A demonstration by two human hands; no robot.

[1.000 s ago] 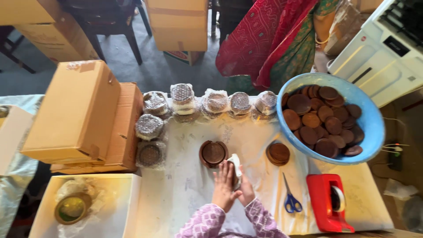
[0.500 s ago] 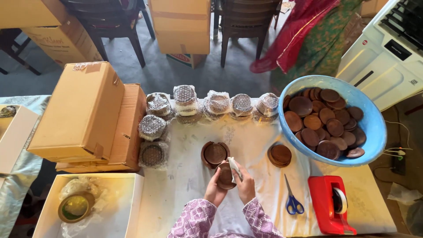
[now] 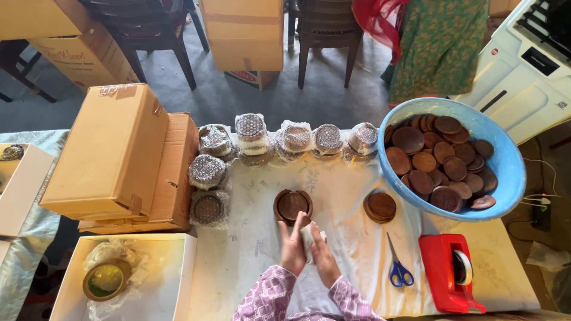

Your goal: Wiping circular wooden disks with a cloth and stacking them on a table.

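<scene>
Here, a white-clothed table [image 3: 250,249] — grey floor [image 3: 238,98], cardboard boxes [image 3: 110,148] behind

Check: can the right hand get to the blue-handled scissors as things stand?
Probably yes. The scissors lie flat on the white cloth just to the right of the right hand, with bare cloth between them. But that hand is pressed against the left hand around a white wad, so it isn't free.

**Packages about the blue basin**

Bubble-wrapped round packs [image 3: 285,138] stand in a row just left of the blue basin [image 3: 505,160], three more [image 3: 207,190] further left. Two stacked brown cartons [image 3: 113,157] lie far left of it. Brown cartons [image 3: 244,35] stand on the floor beyond, upper left. An open white box [image 3: 172,279] lies lower left.
</scene>
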